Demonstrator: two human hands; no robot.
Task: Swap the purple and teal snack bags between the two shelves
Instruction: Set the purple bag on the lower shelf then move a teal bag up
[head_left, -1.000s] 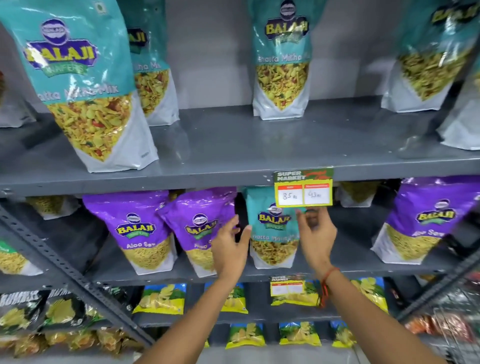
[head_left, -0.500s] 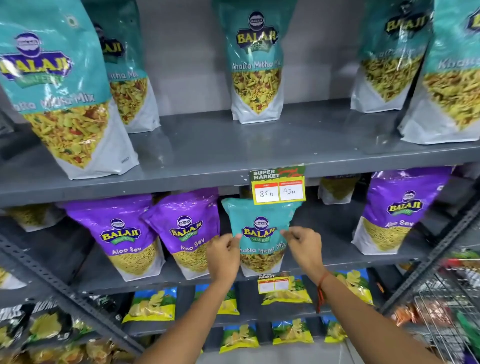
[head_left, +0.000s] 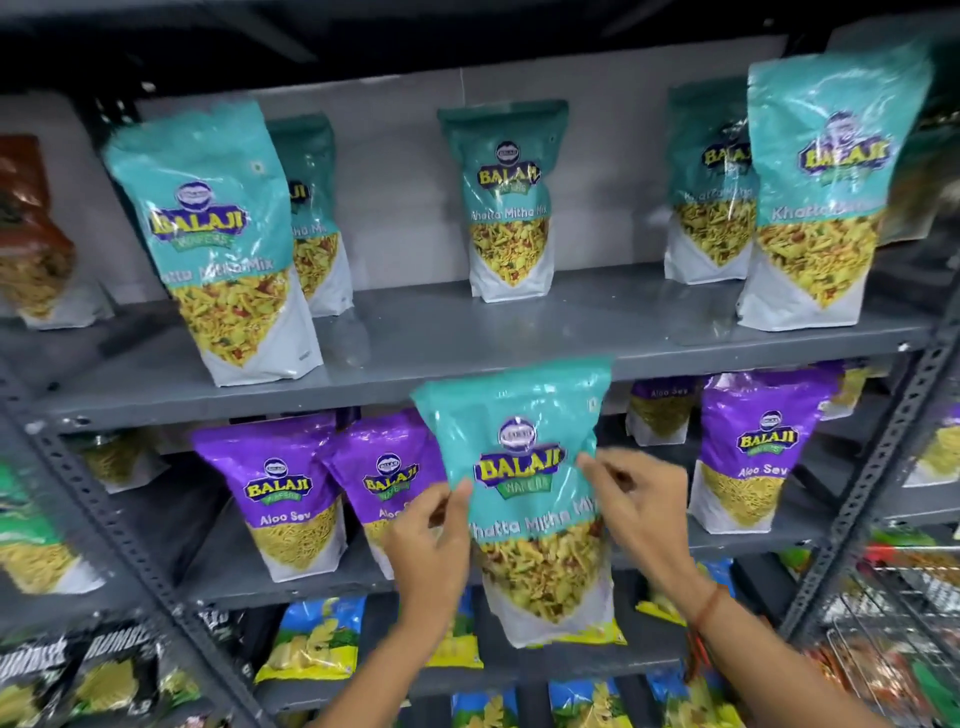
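Observation:
I hold a teal snack bag in the air in front of the lower shelf; its top overlaps the front edge of the upper shelf. My left hand pinches its left edge and my right hand pinches its right edge. Several teal bags stand on the upper shelf, among them one at the left, one in the middle and one at the right. Purple bags stand on the lower shelf: two at the left and one at the right.
Blue and yellow snack packs lie on the shelves below. Dark packs fill the rack at the lower left. A slotted steel upright slants across the left, another stands at the right. A wire basket sits at the lower right.
Both hands closed on the teal bag on the lower shelf and pulled it out and up, toward me. The price tag on the shelf edge is now hidden behind it.

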